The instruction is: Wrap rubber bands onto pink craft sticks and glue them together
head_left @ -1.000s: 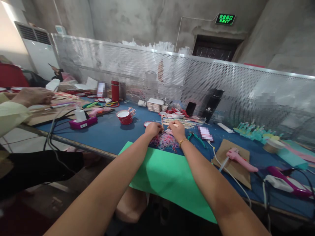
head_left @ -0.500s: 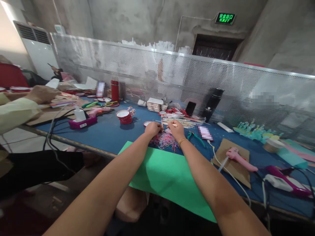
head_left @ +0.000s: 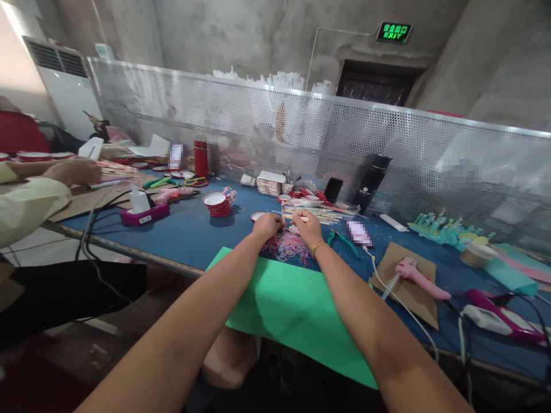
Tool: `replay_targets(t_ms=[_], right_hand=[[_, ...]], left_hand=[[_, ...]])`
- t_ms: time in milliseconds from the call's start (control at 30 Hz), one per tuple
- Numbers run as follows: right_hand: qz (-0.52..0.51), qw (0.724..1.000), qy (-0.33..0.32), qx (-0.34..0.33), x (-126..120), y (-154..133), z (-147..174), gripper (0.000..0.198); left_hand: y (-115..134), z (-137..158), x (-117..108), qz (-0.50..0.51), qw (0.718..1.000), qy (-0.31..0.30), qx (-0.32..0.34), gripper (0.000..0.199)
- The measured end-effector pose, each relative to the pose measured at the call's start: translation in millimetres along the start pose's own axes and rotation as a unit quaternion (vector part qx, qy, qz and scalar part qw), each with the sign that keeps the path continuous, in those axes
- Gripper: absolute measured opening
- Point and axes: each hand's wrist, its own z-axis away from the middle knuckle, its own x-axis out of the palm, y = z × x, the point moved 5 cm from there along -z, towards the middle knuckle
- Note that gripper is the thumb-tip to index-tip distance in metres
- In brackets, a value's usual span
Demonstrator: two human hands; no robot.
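My left hand is closed, its fingertips pinched on a thin pinkish stick that stands upright. Facing it, my right hand is wrapped round a pale, wooden-looking stick, whose far end I cannot make out. Right below both hands lies a tangled heap of pink, blue and white threads. A green sheet spreads from the heap over the table's front edge, under my forearms. Just beyond the left hand is a red-rimmed white disc.
Teal pliers and a phone lie right of my hands. Farther right, a pink glue gun rests on cardboard. Stacked red-rimmed discs and a purple power strip stand left. A co-worker's hand is at far left.
My hands stay almost in place, with the same things in them. The co-worker's hand at far left has moved slightly lower.
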Motion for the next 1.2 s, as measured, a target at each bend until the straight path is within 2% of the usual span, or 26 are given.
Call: replay_targets(t_ms=[133, 300, 500, 1033, 1200], right_hand=[[0.009, 1.0, 0.015, 0.009, -3.1, -0.4, 0.3, 0.022], [0.006, 1.0, -0.001, -0.014, -0.2, -4.0, 0.7, 0.022], [0.007, 1.0, 0.015, -0.001, -2.1, 0.4, -0.4, 0.023], [0.017, 1.0, -0.004, -0.02, 0.7, -3.5, 0.6, 0.023], [0.029, 0.999, 0.016, -0.002, -3.6, -0.7, -0.2, 0.024]], left_hand=[[1.7, 1.2, -0.7, 0.0, 1.0, -0.004, 0.004, 0.021], [3.2, 2.7, -2.0, -0.006, 1.0, 0.0, -0.005, 0.022], [3.6, 2.4, -1.3, -0.001, 1.0, -0.004, 0.002, 0.021], [1.7, 1.3, -1.6, -0.007, 1.0, 0.006, -0.006, 0.023], [0.9, -0.1, -0.1, -0.008, 1.0, -0.002, 0.001, 0.022]])
